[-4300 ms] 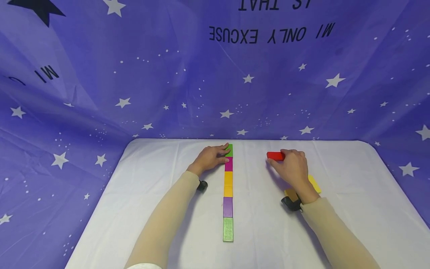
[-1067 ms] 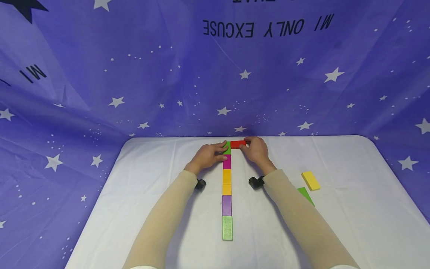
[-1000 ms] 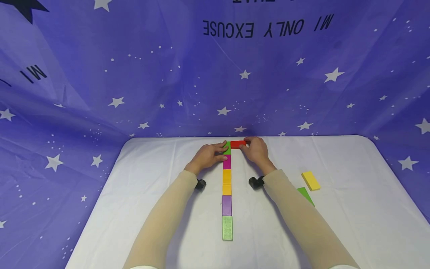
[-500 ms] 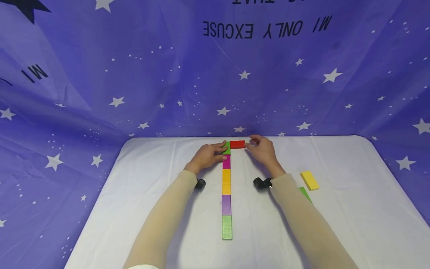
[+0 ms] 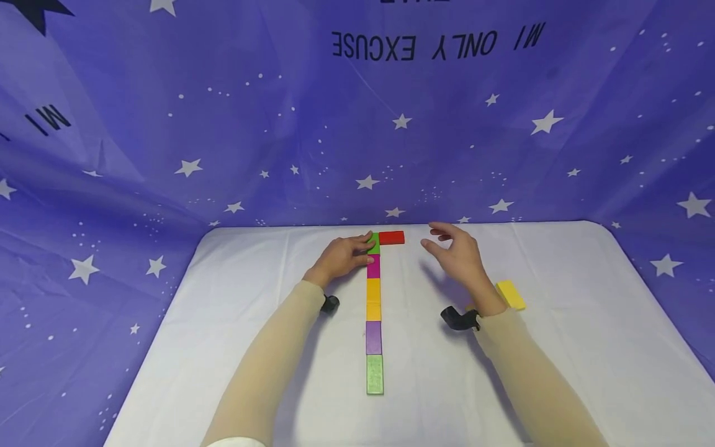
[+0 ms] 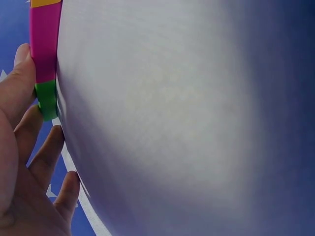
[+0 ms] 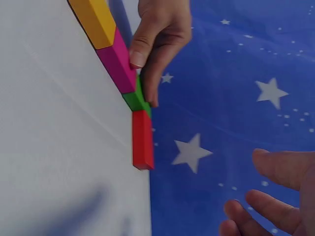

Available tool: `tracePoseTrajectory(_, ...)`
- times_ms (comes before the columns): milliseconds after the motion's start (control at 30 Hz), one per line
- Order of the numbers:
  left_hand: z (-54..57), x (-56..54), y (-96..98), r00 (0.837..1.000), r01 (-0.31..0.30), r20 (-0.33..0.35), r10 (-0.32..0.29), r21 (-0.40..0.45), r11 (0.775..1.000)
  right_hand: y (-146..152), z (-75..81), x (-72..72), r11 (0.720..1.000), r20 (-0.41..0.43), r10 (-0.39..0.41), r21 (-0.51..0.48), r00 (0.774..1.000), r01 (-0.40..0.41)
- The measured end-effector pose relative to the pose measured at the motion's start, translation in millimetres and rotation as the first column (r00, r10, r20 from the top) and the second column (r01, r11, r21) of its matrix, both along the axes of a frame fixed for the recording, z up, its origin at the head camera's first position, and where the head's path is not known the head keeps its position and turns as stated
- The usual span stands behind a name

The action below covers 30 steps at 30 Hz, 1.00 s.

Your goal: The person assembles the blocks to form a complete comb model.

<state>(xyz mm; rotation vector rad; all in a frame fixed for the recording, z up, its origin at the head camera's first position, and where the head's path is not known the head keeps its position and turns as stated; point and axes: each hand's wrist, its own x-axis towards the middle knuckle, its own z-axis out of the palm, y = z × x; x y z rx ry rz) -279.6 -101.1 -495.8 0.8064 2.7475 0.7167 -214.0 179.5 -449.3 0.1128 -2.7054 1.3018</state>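
A line of blocks runs up the white table in the head view: pale green [image 5: 375, 374], purple [image 5: 373, 337], orange [image 5: 373, 299], a magenta block [image 5: 373, 267] and a green block [image 5: 377, 246] at the far end. A red block [image 5: 391, 238] lies crosswise against the green one, pointing right. My left hand [image 5: 342, 256] rests at the line's left side, thumb on the magenta block and a fingertip on the green block. My right hand [image 5: 460, 254] hovers right of the red block, holding nothing, with thumb and fingers spread apart. The right wrist view shows the red block [image 7: 141, 140] apart from it.
A yellow block [image 5: 511, 295] lies by my right wrist, partly covered by it; a sliver of an orange-yellow block [image 5: 470, 307] shows beside the wrist camera [image 5: 460, 320]. Behind the table's far edge hangs a purple star-patterned cloth [image 5: 313, 124].
My right hand brought the red block in from the right to the green block's side, let go of it and drew back to the right. My left hand has stayed at the line.
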Motion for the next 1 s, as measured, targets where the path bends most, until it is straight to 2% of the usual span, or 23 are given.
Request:
tracePoseTrajectory(167, 1.6, 0.1, -1.4, 1.0, -0.006, -0.01, 0.006, -0.002, 1.0, 17, 8.3, 15.2, 1.0, -0.045, -0.012, -0.002, 0.999, 0.012)
tracePoseTrajectory(300, 0.9, -0.1, -1.8, 1.0, -0.012, -0.011, 0.012, 0.001, 1.0, 35, 12.2, 26.3, 0.999, -0.074, -0.051, 0.014, 0.996, 0.052)
tracePoseTrajectory(533, -0.4, 0.5, -0.5, 1.0, -0.013, 0.0, 0.013, 0.017, 1.0, 66, 12.9, 54.2, 0.99, -0.058, -0.115, 0.071, 0.992, 0.119)
tracePoseTrajectory(767, -0.6, 0.8, 0.4, 1.0, -0.007, 0.002, 0.007, 0.031, 1.0, 91, 5.7, 75.1, 0.988, -0.027, -0.132, 0.073, 0.991, 0.134)
tracePoseTrajectory(1000, -2.2, 0.7, -0.6, 1.0, -0.012, 0.006, 0.012, 0.029, 1.0, 106, -11.0, 87.9, 0.986, 0.033, -0.144, 0.084, 0.989, 0.141)
